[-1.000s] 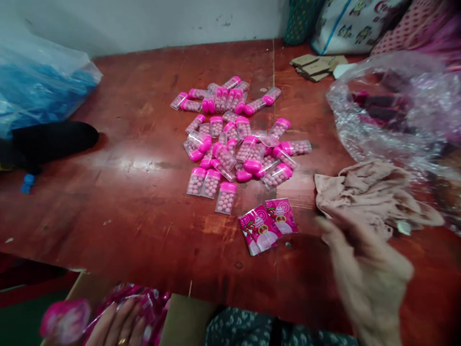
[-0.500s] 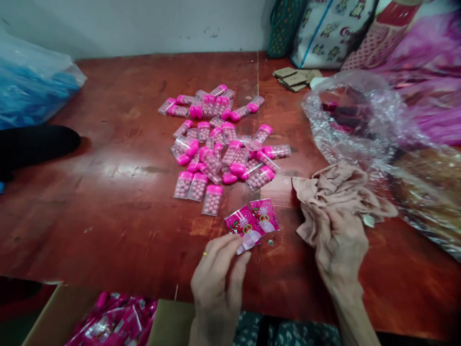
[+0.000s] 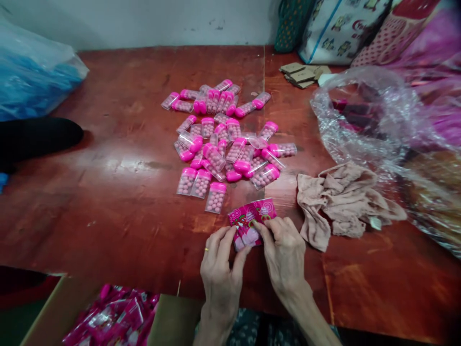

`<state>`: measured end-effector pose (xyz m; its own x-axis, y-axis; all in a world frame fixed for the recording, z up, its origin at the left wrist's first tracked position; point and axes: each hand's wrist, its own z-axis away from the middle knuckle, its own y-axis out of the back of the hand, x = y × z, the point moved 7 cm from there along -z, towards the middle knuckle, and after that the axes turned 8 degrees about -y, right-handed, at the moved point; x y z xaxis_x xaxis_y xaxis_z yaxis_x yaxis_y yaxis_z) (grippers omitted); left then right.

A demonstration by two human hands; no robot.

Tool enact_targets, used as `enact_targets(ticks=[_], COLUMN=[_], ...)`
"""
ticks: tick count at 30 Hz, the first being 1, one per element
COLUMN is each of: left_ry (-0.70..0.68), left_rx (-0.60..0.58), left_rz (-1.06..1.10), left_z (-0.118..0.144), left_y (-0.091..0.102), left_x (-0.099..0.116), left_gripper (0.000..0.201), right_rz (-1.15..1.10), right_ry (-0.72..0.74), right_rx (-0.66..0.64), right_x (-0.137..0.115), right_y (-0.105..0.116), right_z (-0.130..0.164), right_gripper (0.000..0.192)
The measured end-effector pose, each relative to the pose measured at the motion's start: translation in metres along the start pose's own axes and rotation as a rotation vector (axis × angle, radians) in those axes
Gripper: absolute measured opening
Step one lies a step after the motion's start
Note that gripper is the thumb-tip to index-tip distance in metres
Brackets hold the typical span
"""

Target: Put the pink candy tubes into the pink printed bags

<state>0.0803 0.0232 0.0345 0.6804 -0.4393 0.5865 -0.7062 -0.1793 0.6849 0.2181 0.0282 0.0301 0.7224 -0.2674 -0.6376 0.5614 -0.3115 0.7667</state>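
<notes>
Two small pink printed plastic sleeves (image 3: 252,221) lie side by side and overlapping on the red-brown table in front of me. My left hand (image 3: 221,257), with a ring on one finger, grips their lower left edge between thumb and fingers. From the right, my right hand (image 3: 285,250) has its thumb on the printed face and its bent fingers at the right edge. Just beyond is a loose heap of clear candy boxes (image 3: 216,194) with pink caps and pink balls inside. Right of my right hand lies a crumpled beige cloth (image 3: 345,202), untouched.
An open carton (image 3: 176,317) of pink packets stands below the table's front edge. Clear plastic bags (image 3: 363,115) crowd the right side, near brown card pieces (image 3: 302,74). A bag of blue items (image 3: 36,77) and a dark rounded object (image 3: 43,137) are at left.
My right hand has let go of the beige cloth and moved left onto the pink sleeves. The sleeves are closer together, and my left hand has shifted slightly along their edge.
</notes>
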Motion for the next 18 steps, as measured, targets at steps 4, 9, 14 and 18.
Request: enact_targets(ticks=[4,9,14,18], left_ry=[-0.037,-0.012,0.252,0.558], left_rx=[0.002,0.002,0.204,0.052], left_rz=[-0.006,0.066,0.414,1.077], left_z=[0.000,0.002,0.001,-0.011], left_y=[-0.002,-0.002,0.018,-0.001], left_x=[0.003,0.003,-0.007,-0.002], left_gripper=[0.032,0.033,0.040,0.038], right_rz=[-0.013,-0.107,-0.559,-0.713], right_ry=[0.074,-0.007,-0.232,-0.223], right_rx=[-0.045,0.106,-0.253,-0.489], right_x=[-0.007,0.010,0.015,-0.009], right_y=[0.002,0.036,0.027,0.012], right_z=[0.004,-0.003,-0.005,0.008], right_gripper=[0.025,0.019,0.027,0.024])
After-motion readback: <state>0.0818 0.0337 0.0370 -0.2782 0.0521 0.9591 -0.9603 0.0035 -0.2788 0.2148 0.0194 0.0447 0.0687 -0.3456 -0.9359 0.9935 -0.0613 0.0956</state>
